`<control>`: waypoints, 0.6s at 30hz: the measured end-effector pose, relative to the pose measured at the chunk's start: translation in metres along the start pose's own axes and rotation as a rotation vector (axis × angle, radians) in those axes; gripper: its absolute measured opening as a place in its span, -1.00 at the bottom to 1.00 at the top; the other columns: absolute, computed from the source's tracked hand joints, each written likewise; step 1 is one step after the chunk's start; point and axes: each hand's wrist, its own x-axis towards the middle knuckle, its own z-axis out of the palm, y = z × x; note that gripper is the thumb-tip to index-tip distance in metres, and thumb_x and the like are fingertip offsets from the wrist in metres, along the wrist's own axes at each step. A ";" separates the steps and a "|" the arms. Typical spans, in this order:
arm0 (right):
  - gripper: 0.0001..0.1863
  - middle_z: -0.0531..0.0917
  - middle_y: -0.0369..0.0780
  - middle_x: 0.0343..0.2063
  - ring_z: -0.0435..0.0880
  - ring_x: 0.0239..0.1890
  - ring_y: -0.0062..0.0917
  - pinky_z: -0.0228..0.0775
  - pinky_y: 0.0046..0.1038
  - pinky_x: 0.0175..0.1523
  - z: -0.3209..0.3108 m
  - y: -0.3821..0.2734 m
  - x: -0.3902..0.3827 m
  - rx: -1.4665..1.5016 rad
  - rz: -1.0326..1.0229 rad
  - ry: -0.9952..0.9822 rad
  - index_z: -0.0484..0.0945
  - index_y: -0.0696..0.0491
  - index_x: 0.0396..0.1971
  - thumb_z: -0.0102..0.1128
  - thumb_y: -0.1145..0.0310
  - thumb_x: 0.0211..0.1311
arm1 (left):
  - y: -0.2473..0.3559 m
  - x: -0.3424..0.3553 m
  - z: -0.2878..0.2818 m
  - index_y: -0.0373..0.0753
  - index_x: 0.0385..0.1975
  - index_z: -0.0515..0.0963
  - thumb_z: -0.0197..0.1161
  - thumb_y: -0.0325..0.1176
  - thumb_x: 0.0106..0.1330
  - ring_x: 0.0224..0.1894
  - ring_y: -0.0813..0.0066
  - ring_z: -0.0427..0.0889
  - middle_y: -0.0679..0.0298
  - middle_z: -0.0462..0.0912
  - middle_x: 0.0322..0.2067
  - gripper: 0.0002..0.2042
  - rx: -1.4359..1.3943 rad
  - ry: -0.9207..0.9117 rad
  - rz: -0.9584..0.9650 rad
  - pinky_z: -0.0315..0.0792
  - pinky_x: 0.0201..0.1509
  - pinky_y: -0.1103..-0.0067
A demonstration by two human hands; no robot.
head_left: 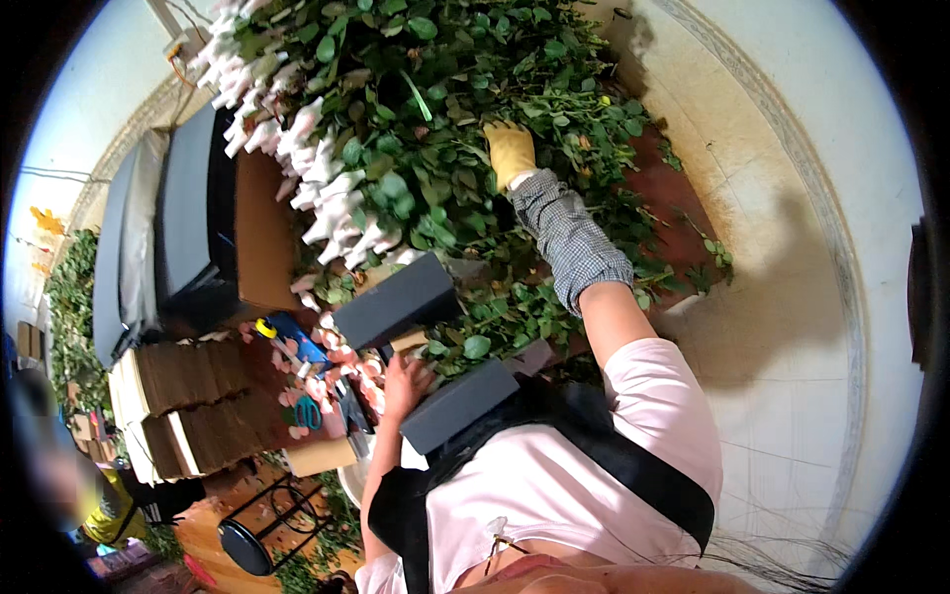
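Note:
My right hand [511,150], in a yellow glove and checked sleeve, is deep in the leafy stems [426,168], fingers bent over them; what they grip is hidden by leaves. Bundles with white wrapped heads [332,203] lie along the pile's left side. My bare left hand [406,381] is curled at a small tan piece [409,340] between two dark grey blocks [393,300], [457,406]; I cannot make out what it holds. Pink petals [332,342] are scattered beside it, with teal scissors [307,411] and a blue object [300,335].
A large black-and-brown box [262,233] stands at left above brown paper stacks [188,396]. A black stool [247,540] is lower left, near a person in yellow [114,510]. The red-brown table's edge [693,228] borders the tiled floor [772,346]. More foliage [74,297] lines the far left.

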 end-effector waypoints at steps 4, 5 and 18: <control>-0.77 0.73 -0.22 -0.16 0.69 -0.09 -0.37 0.37 -0.28 0.18 -0.022 -0.003 -0.020 0.001 -0.147 -0.169 0.66 -0.04 -0.12 0.26 0.28 0.25 | 0.003 -0.007 0.000 -0.15 -0.13 0.66 0.47 -0.23 0.11 -0.02 -0.05 0.52 -0.02 0.49 -0.08 -0.67 0.007 -0.029 -0.084 0.46 0.05 0.20; -0.79 0.73 -0.22 -0.19 0.70 -0.10 -0.37 0.37 -0.28 0.17 -0.036 -0.004 -0.013 0.013 -0.167 -0.307 0.67 -0.04 -0.15 0.26 0.28 0.25 | 0.004 -0.007 -0.002 -0.12 -0.13 0.67 0.46 -0.23 0.11 0.00 -0.03 0.52 0.01 0.50 -0.06 -0.68 -0.012 -0.015 -0.075 0.45 0.06 0.20; -0.78 0.73 -0.23 -0.43 0.69 -0.27 -0.30 0.40 -0.17 0.20 -0.140 -0.063 0.034 0.508 -0.293 0.072 0.71 0.00 -0.26 0.41 0.46 0.03 | -0.006 -0.012 0.000 -0.18 -0.20 0.66 0.45 -0.22 0.10 0.03 0.01 0.50 0.05 0.46 0.06 -0.71 0.048 -0.024 -0.059 0.46 0.09 0.20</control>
